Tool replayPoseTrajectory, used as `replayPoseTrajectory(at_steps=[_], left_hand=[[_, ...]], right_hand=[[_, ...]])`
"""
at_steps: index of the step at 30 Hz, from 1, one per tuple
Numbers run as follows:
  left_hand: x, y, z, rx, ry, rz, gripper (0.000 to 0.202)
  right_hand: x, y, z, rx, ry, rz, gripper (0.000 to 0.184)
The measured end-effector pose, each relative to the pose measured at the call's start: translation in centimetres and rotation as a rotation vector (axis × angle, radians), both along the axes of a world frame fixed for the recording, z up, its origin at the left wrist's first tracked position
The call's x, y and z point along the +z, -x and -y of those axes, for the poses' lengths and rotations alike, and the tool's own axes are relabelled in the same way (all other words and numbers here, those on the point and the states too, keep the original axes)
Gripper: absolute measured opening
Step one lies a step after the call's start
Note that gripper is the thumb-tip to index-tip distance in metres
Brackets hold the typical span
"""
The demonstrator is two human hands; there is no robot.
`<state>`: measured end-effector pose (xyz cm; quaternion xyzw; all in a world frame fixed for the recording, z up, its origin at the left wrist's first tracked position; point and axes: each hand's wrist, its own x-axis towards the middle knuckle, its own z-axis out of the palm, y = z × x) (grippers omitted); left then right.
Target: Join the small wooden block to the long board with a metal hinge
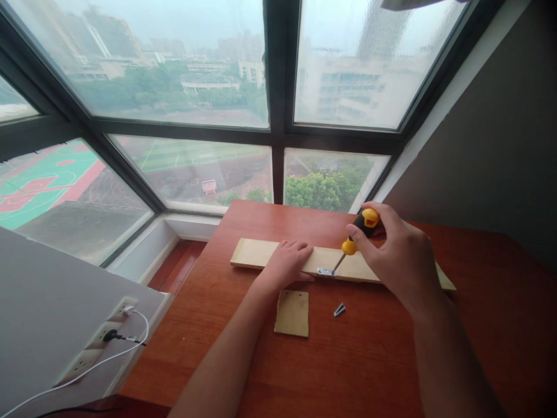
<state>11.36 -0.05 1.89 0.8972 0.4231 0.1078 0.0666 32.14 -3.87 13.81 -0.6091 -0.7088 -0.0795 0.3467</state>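
Observation:
A long pale wooden board [250, 251] lies across the desk. My left hand [288, 261] grips it left of its middle, fingers over the top and thumb at the front edge. My right hand [398, 249] is closed around the yellow and black handle of a screwdriver [348, 246]. The screwdriver leans, its tip down at the right end of a small metal bracket [325, 271] on the board's front edge. Whether a screw sits under the tip is too small to tell. Loose screws [340, 309] lie in front of the board.
A small flat wooden piece [291, 313] with two holes lies on the reddish-brown desk [348, 371] near my left forearm. Large windows [191, 69] rise behind the desk. At left, a wall carries sockets [98, 335] with plugs and a white cable [100, 361].

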Motion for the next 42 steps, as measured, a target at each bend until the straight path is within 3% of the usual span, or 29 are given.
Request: replayPoseTrajectory(at_steps=[7,15,42], left_hand=[[0.25,-0.05,0.11,0.005,0.015,0.001,0.069],[0.05,-0.05,0.03,0.006,0.022,0.003,0.069],[0.21,-0.09,0.12,0.011,0.03,0.003,0.068]], right_hand=[[0.66,-0.05,0.27,0.041,-0.037,-0.072,0.04],[0.05,0.51,0.09,0.125,0.015,-0.122,0.041],[-0.29,0.05,-0.44,0.114,0.016,-0.133,0.042]])
